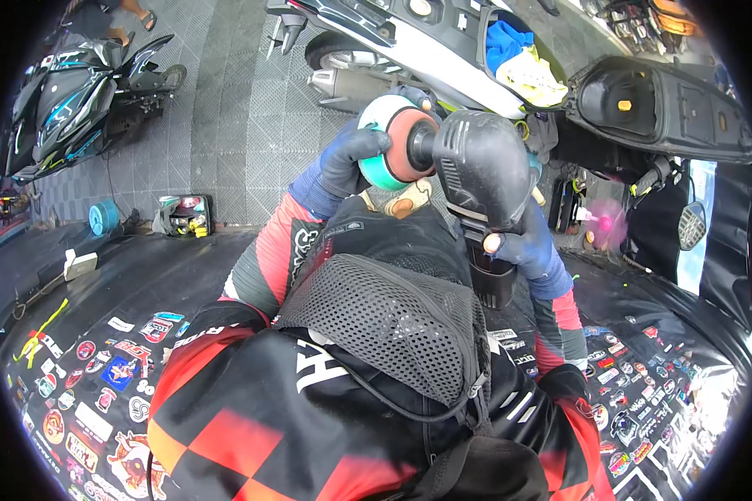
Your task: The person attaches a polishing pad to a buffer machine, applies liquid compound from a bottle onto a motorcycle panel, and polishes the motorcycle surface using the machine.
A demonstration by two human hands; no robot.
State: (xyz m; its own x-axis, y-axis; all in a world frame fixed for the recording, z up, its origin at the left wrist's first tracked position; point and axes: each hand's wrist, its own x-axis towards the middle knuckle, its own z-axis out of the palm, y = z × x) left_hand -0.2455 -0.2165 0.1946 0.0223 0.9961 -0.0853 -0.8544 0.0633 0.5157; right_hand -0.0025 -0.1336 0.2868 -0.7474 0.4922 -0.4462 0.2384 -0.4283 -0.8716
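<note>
A black cordless power tool (483,167) is held in front of my body, its vented head up and its grip and battery hanging below. My right hand (526,246), in a dark blue glove with the thumb tip bare, is wrapped round the grip. At the tool's left end is a round orange, teal and white piece (408,144) that looks like a polishing pad. My gloved left hand (342,163) grips this piece from the left, thumb across its face; its other fingers are partly hidden behind.
Beyond my hands stands a white and black scooter (426,50), seat raised, with blue and yellow cloths (522,67) in it. A dark motorcycle (71,108) is at left. A pink fan (606,224), blue container (104,217) and open case (184,215) stand on the floor.
</note>
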